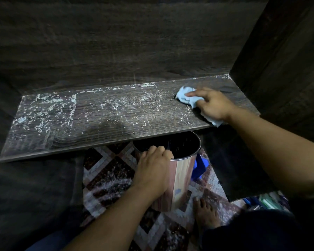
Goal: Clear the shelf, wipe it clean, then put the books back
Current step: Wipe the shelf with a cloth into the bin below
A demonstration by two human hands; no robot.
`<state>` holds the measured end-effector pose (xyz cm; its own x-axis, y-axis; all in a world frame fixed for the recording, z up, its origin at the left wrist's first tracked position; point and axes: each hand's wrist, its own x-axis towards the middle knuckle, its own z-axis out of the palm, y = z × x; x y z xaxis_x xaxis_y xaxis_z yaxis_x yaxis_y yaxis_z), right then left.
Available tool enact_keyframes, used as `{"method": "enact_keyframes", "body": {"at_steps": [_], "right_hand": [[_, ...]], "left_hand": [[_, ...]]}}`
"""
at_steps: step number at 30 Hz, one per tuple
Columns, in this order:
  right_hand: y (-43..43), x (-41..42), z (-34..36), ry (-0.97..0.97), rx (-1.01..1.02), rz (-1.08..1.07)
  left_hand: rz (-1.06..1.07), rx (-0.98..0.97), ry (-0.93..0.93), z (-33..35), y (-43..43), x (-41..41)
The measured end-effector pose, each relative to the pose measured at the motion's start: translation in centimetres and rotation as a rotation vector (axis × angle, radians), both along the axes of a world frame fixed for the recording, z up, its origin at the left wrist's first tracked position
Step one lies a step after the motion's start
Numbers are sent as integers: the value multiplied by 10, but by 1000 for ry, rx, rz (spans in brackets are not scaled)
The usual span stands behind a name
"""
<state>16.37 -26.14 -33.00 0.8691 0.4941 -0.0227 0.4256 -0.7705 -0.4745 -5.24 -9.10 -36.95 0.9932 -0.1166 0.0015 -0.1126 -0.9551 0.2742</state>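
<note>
Head view: right hand (pixel 214 105) holds crumpled light-blue cloth (pixel 185 96) pressed on dark wood-grain shelf board (pixel 116 124), right end nr back. White dust specks (pixel 47 107) cover left & middle (right end looks cleaner). Below front edge, left hand (pixel 152 169) grips rim of shiny metal cylindrical bin (pixel 181 178).

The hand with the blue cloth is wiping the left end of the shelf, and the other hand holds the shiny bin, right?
Not quite. The head view shows the right hand holding the crumpled light blue cloth at the right end of the dark wooden shelf, not the left. The left hand does grip the rim of the shiny metal bin.
</note>
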Motion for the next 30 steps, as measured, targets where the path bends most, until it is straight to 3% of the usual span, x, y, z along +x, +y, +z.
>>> {"method": "enact_keyframes", "body": {"at_steps": [4, 6, 9, 13, 30], "right_hand": [[-22, -22, 8, -56, 58, 54], [-38, -11, 10, -152, 82, -64], [-65, 8, -1, -192, -66, -320], [-56, 9, -14, -168, -194, -424], [-5, -64, -10, -91, -122, -30]], "left_hand": [[-13, 8, -15, 1, 0, 0], [-13, 16, 3, 2, 0, 0], [2, 39, 9, 1, 1, 0], [3, 43, 1, -3, 0, 1], [-24, 14, -5, -2, -4, -5]]}}
